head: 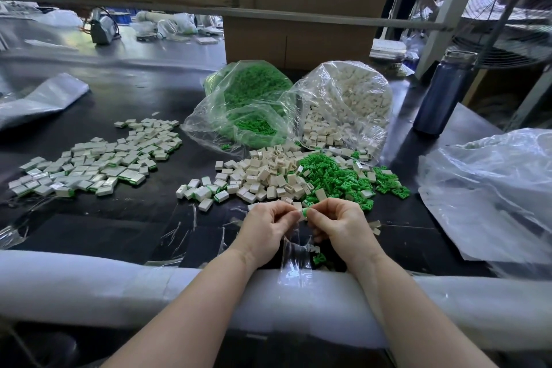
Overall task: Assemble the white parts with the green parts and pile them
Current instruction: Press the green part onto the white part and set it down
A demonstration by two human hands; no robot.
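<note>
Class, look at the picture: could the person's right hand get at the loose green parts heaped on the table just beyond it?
Probably yes, but not right now. The heap of green parts lies open just beyond the right hand, nothing between them. That hand's fingers are busy pinching a green piece.

Both bare forearms reach forward from the bottom of the view and converge toward the middle. The left hand (266, 227) and right hand (340, 225) meet knuckles up, fingertips nearly touching. Each has its fingers curled inward, thumb and forefinger pinched together in a tight grip. Both wrists are slightly bent, held low.
</note>
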